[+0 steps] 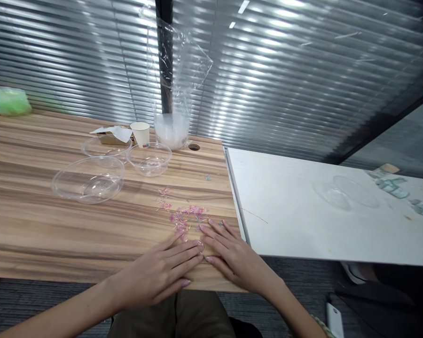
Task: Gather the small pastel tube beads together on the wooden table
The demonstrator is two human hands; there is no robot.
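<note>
Small pink and clear pieces [183, 217] lie scattered on the wood-grain table [141, 234], close to its right edge. My left hand [158, 272] rests flat near the table's front edge, fingers spread, its fingertips touching the lower pieces. Beside it, my right hand [232, 256] lies palm down with its fingers apart, fingertips at the lower right of the pieces. Neither hand holds anything. Three clear round plastic bowls stand farther back: a large one [88, 180], one behind it [107, 146], and one to the right [150, 159].
A white paper cup [140, 134], a small box with tissue [113, 135] and a plastic bag of stacked clear bowls [172, 130] stand at the back. The white table [289, 211] on the right bears clear lids [354, 191]. Green bag [9, 101] far left.
</note>
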